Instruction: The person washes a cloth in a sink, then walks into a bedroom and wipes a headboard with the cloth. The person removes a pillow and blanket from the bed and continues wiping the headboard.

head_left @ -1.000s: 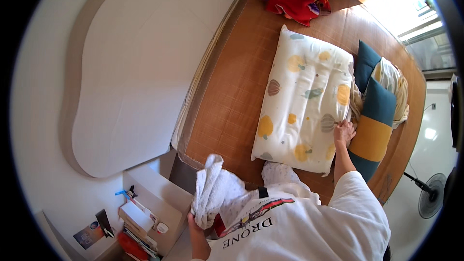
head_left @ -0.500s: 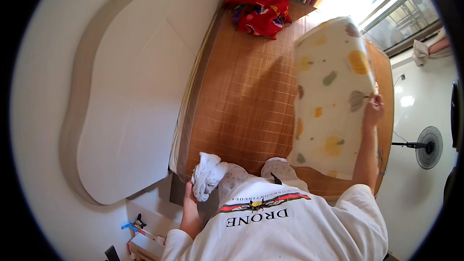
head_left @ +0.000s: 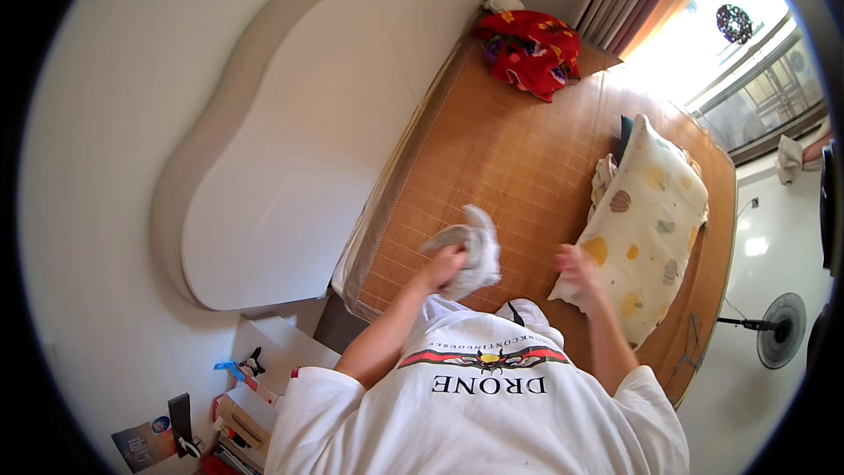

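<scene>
My left hand [head_left: 447,266] is closed round a crumpled white cloth [head_left: 479,255], held above the near part of the bed mat. To its right, my right hand [head_left: 578,268] is empty, its fingers loosely apart and somewhat blurred. It is close to the near left edge of a cream pillow [head_left: 646,233] with yellow, grey and brown prints. The pillow lies at a slant on the right side of the brown woven bed mat [head_left: 501,154]. Bunched pale fabric [head_left: 603,180] and a dark blue piece [head_left: 626,135] show from beneath or behind its far left edge.
A red flowered cloth [head_left: 532,53] lies heaped at the bed's far corner. The white curved headboard [head_left: 290,149] borders the left. A black fan [head_left: 781,330] stands off the right side, and a low shelf with boxes [head_left: 246,418] is at the lower left.
The pillow, held up by my right hand before, now lies on the bed and that hand has let go, moving left. My left hand has brought the cloth up and right over the mat.
</scene>
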`<act>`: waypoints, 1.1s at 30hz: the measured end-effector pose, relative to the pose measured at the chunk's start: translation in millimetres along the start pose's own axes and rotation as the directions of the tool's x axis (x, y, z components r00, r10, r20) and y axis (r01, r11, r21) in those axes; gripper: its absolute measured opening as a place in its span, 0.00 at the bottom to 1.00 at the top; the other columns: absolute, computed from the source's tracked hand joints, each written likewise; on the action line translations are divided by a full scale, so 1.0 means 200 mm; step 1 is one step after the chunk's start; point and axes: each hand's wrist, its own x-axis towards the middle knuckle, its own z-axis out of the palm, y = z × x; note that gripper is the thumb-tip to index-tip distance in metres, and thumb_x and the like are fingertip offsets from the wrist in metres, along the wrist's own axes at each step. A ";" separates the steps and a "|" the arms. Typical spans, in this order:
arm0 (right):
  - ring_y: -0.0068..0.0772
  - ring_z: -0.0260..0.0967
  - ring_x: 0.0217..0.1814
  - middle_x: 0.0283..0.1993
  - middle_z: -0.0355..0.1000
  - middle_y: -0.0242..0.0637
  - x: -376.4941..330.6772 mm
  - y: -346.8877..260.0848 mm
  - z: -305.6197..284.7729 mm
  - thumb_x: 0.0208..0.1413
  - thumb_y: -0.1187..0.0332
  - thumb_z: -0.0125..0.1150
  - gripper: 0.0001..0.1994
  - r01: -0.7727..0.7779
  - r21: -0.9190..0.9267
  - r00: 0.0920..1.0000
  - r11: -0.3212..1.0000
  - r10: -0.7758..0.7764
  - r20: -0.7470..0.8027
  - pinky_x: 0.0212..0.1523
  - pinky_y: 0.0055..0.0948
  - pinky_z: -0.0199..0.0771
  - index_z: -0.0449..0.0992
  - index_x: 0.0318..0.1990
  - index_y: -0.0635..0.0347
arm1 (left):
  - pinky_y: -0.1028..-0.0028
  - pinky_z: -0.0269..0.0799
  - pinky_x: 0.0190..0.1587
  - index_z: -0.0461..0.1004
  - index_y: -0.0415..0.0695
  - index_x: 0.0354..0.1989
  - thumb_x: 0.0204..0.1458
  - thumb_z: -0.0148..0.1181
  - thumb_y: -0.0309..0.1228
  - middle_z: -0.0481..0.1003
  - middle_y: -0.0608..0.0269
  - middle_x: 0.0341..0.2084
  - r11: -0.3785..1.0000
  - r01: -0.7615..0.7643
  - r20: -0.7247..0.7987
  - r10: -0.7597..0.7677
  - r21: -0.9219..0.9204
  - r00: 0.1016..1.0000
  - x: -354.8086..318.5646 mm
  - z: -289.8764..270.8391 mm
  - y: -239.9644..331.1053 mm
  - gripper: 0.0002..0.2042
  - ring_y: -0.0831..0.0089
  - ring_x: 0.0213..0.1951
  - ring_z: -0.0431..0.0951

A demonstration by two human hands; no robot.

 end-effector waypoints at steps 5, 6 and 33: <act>0.36 0.69 0.48 0.47 0.71 0.38 0.19 0.30 0.26 0.60 0.52 0.42 0.21 -0.205 0.882 0.919 0.424 -0.227 0.323 0.49 0.40 0.71 0.69 0.51 0.56 | 0.63 0.69 0.46 0.70 0.36 0.43 0.51 0.50 0.37 0.72 0.43 0.36 0.484 -0.200 0.182 0.084 0.852 0.980 -0.03 0.64 0.27 0.17 0.48 0.42 0.72; 0.38 0.70 0.47 0.46 0.72 0.39 0.17 0.26 0.24 0.59 0.52 0.44 0.21 -0.210 0.892 0.897 0.401 -0.284 0.339 0.49 0.40 0.72 0.70 0.50 0.58 | 0.64 0.69 0.46 0.70 0.37 0.44 0.51 0.51 0.34 0.72 0.45 0.38 0.441 -0.312 0.235 0.222 0.841 0.946 -0.03 0.63 0.22 0.16 0.53 0.43 0.73; 0.36 0.67 0.43 0.45 0.71 0.32 0.23 -0.23 -0.57 0.38 0.60 0.65 0.22 0.642 -0.765 0.428 0.051 -0.851 0.303 0.41 0.31 0.67 0.75 0.46 0.51 | 0.82 0.63 0.31 0.77 0.43 0.29 0.49 0.59 0.31 0.72 0.76 0.23 0.890 0.411 -0.340 -0.332 0.196 0.880 -0.69 0.48 -0.32 0.05 0.86 0.26 0.67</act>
